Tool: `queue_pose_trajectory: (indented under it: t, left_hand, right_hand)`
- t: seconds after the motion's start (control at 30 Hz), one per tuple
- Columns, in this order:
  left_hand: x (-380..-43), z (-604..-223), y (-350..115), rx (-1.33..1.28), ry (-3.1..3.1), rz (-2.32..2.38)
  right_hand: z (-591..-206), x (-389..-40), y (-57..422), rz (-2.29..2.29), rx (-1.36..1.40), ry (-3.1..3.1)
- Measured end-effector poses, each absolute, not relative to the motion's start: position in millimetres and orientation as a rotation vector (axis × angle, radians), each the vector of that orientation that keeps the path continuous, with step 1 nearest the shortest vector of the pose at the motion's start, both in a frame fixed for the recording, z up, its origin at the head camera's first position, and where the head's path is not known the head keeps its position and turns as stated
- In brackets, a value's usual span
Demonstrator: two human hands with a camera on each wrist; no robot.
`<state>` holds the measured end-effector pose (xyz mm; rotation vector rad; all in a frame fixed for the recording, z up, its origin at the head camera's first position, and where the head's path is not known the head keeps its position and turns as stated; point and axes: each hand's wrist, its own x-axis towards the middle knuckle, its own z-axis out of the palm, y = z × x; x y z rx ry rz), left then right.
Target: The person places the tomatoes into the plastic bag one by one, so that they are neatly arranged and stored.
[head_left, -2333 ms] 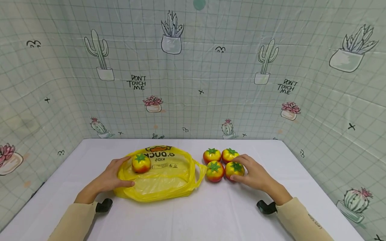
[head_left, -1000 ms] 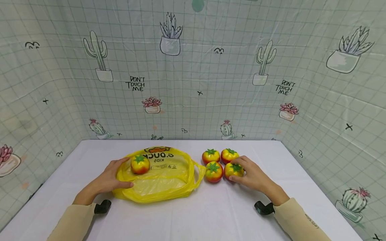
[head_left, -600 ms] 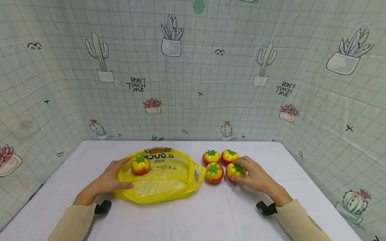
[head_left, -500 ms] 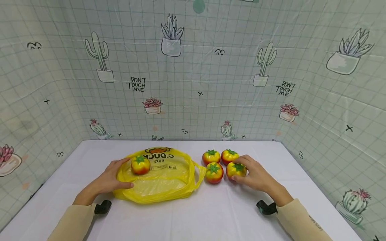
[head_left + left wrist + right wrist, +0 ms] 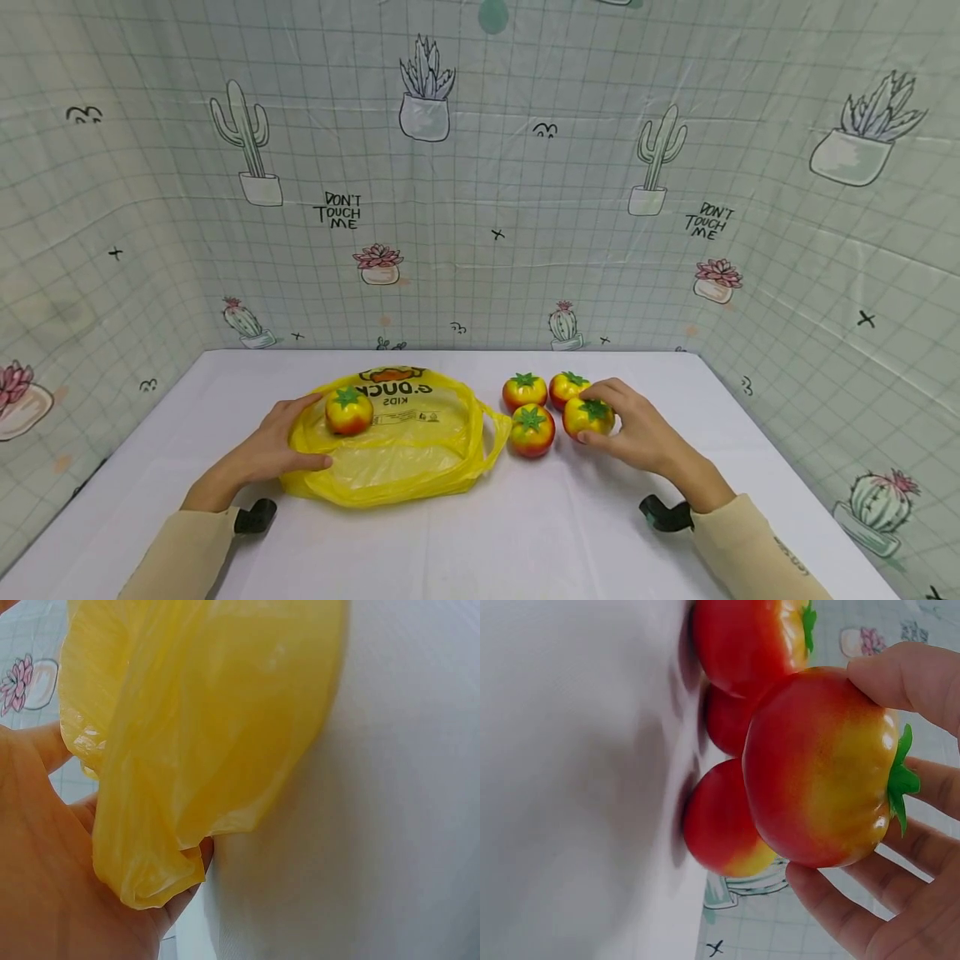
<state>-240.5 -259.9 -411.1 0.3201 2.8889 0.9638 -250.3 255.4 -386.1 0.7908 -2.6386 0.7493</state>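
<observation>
A yellow plastic bag (image 5: 397,454) lies with its mouth spread on the left of the table, one tomato (image 5: 348,412) with a green leafy top in it. My left hand (image 5: 273,446) holds the bag's left side, the thumb over the near rim; in the left wrist view the yellow film (image 5: 217,712) covers part of that hand. On the right, my right hand (image 5: 637,429) grips a glossy red-and-yellow tomato (image 5: 817,769) between thumb and fingers, slightly off the tabletop. Three more tomatoes (image 5: 532,431) stand in a cluster just left of it.
A white cloth covers the table (image 5: 480,542). Behind it and at both sides hangs a grid-patterned curtain (image 5: 480,183) printed with cacti. The bag's handle loop (image 5: 498,437) reaches close to the nearest tomato of the cluster.
My right hand has taken hold of the front-right tomato and raised it slightly, a little away from the others. The left hand and the bag have stayed in place.
</observation>
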Motion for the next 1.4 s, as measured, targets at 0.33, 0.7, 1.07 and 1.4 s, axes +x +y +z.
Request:
queue_pose_trajectory:
  t: [0.33,0.7,1.07,1.4]
  left_hand:
    - [-240,-410,-261,0.312,2.883,0.963]
    - [-241,-411,-263,0.308,2.891,0.959]
    - [-240,-410,-259,0.274,2.872,0.956]
    - [-241,-410,-259,0.254,2.879,0.948]
  right_hand:
    - [-380,-252,242,0.748,0.869,-2.558]
    - [-375,-258,218,0.778,0.992,-2.475]
    - [-368,-262,186,0.817,1.09,-2.489]
    - [-362,-272,151,0.831,1.182,-2.412]
